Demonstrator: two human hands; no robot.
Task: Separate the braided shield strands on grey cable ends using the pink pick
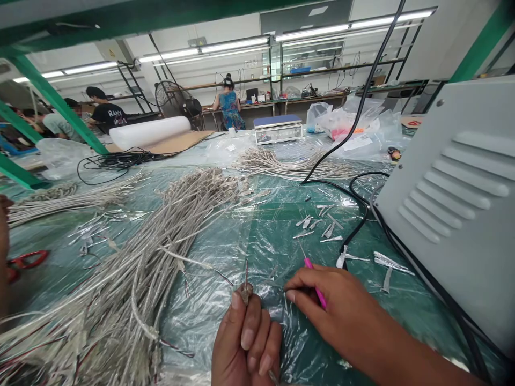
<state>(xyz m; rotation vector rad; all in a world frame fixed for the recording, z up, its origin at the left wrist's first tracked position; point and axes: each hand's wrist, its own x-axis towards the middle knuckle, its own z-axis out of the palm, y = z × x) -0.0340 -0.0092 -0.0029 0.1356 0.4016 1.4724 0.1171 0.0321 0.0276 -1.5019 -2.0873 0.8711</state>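
Near the bottom centre, my left hand (247, 340) pinches the end of a cable (245, 293), its thin wires pointing up between thumb and forefinger. To its right, my right hand (341, 311) is closed around a pink-handled tool (308, 263) with a thin metal tip pointing up and left. The thumb and forefinger of that hand are also pressed together, and anything between them is too small to make out. A large bundle of pale braided cables (161, 236) lies left of my left hand. Foil scraps (329, 228) are scattered beyond my right hand.
A grey vented metal box (454, 209) stands at the right, with black cables (364, 214) beside it. Red-handled scissors (30, 260) and part of another person's hand are at the left edge. More cables (289, 163), plastic bags (354, 120) and seated people are farther back.
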